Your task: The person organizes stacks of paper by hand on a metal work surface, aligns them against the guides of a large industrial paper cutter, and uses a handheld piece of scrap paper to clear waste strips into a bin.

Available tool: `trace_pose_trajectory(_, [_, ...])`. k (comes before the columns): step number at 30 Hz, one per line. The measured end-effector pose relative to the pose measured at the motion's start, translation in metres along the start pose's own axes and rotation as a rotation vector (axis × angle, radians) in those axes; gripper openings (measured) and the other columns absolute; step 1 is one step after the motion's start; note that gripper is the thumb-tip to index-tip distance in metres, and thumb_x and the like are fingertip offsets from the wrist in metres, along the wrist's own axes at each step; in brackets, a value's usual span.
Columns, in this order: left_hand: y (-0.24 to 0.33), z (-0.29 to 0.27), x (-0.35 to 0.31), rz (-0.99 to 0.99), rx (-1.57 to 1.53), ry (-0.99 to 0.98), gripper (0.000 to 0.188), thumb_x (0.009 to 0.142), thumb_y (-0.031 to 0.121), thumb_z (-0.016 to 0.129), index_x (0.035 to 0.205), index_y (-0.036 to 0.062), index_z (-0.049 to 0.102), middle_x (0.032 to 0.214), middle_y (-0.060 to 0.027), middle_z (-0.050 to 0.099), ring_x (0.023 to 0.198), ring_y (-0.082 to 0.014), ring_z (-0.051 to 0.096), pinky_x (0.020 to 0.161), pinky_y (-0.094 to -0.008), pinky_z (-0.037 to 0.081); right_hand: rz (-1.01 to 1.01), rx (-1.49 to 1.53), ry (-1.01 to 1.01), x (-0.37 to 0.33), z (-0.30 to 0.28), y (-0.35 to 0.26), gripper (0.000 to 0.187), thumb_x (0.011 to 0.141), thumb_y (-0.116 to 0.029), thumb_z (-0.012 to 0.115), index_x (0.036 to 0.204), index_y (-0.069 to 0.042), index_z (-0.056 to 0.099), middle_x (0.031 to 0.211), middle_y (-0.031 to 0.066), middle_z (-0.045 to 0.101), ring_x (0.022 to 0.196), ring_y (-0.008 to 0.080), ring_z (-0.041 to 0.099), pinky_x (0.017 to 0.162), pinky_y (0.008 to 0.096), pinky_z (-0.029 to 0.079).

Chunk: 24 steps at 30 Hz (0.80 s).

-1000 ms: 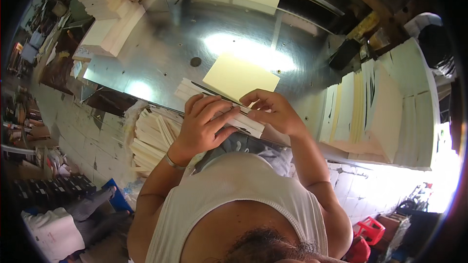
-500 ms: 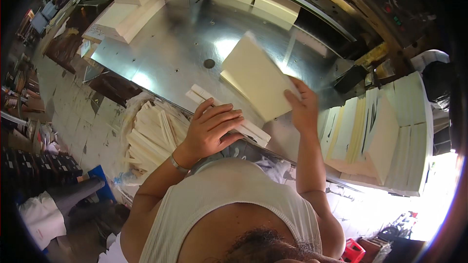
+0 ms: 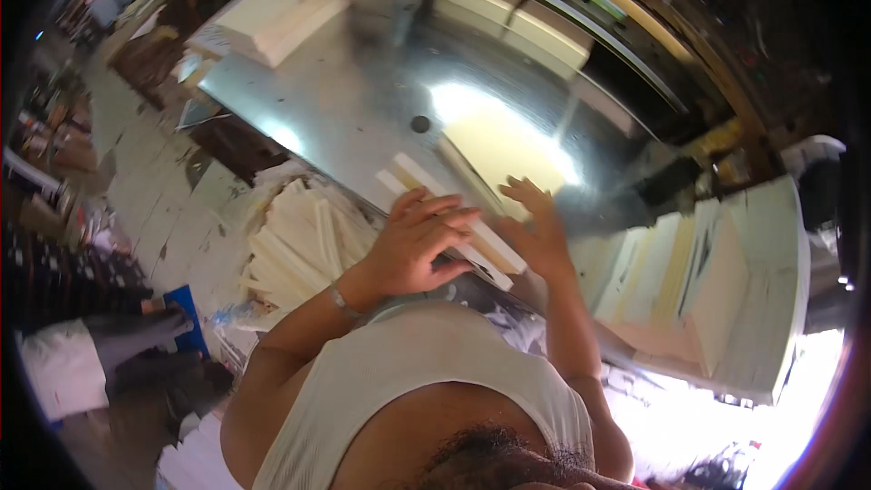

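Note:
My left hand (image 3: 419, 240) lies over long narrow cream and white paper strips (image 3: 510, 254) along the near edge of the metal table. Its fingers are outstretched on top of the strips, with the thumb apart. My right hand (image 3: 542, 238) is open and slightly blurred, close to the right end of the strips. Just beyond its fingertips a stack of cream sheets (image 3: 494, 141) lies flat on the shiny metal table (image 3: 354, 122). Whether the right fingertips touch the sheets I cannot tell.
Cut paper stacks (image 3: 281, 23) stand at the table's far left, and pale blocks (image 3: 553, 36) line its back. Upright paper bundles (image 3: 671, 281) fill the right side. A heap of offcut strips (image 3: 304, 240) lies below the near edge. Another person's leg (image 3: 136, 345) shows lower left.
My right hand has let go of the cream sheet it held tilted; the sheet now lies flat. That hand moved left, toward the strips. My left hand stays on them, and the view has shifted slightly.

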<state>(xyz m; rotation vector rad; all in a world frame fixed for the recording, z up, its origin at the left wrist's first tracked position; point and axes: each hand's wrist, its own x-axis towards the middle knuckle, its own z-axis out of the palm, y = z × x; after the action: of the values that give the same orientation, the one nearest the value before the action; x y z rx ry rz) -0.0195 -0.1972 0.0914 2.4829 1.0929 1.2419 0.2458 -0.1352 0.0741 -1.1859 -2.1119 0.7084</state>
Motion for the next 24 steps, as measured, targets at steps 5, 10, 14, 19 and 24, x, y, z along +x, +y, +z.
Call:
trace_pose_trajectory(5, [0.000, -0.001, 0.003, 0.005, 0.002, -0.017, 0.041, 0.075, 0.029, 0.090, 0.103, 0.0169, 0.063, 0.142, -0.0028, 0.064, 0.137, -0.0256, 0.054, 0.116, -0.0490, 0.032, 0.158, 0.410, -0.248, 0.002, -0.034, -0.064, 0.057, 0.086, -0.018, 0.075, 0.138, 0.001, 0.061, 0.130, 0.0180, 0.069, 0.123, 0.0309, 0.065, 0.107, 0.0398, 0.046])
trace_pose_trajectory(10, [0.002, -0.002, 0.002, 0.001, -0.033, 0.001, 0.039, 0.077, 0.028, 0.089, 0.105, 0.0167, 0.064, 0.143, -0.0019, 0.063, 0.139, -0.0258, 0.052, 0.118, -0.0506, 0.031, 0.133, 0.195, -0.033, 0.007, -0.028, -0.066, 0.047, 0.089, -0.002, 0.065, 0.136, 0.002, 0.063, 0.124, 0.0171, 0.073, 0.117, 0.0263, 0.068, 0.104, 0.0341, 0.048])
trace_pose_trajectory(14, [0.001, -0.001, 0.002, 0.012, -0.042, 0.005, 0.036, 0.080, 0.027, 0.086, 0.107, 0.0164, 0.065, 0.140, -0.0011, 0.065, 0.138, -0.0256, 0.053, 0.118, -0.0506, 0.031, 0.171, 0.265, 0.165, 0.015, -0.019, -0.014, 0.041, 0.092, 0.001, 0.059, 0.132, 0.003, 0.066, 0.123, 0.0148, 0.073, 0.115, 0.0216, 0.068, 0.102, 0.0328, 0.048])
trace_pose_trajectory(19, [0.000, -0.004, 0.002, 0.004, -0.060, -0.024, 0.030, 0.084, 0.021, 0.082, 0.108, 0.0164, 0.065, 0.135, -0.0002, 0.067, 0.136, -0.0253, 0.054, 0.117, -0.0501, 0.032, 0.157, 0.530, 0.363, 0.043, -0.058, 0.002, 0.042, 0.095, 0.000, 0.058, 0.137, 0.004, 0.063, 0.128, 0.0145, 0.069, 0.113, 0.0166, 0.066, 0.100, 0.0300, 0.049])
trace_pose_trajectory(24, [-0.004, -0.003, 0.008, 0.048, -0.019, -0.071, 0.042, 0.084, 0.018, 0.079, 0.124, 0.0147, 0.066, 0.135, -0.0040, 0.064, 0.136, -0.0257, 0.053, 0.119, -0.0502, 0.031, 0.261, 0.266, 0.394, 0.053, -0.067, 0.063, 0.048, 0.094, -0.004, 0.065, 0.142, -0.001, 0.061, 0.132, 0.0137, 0.068, 0.113, 0.0182, 0.067, 0.101, 0.0325, 0.050])
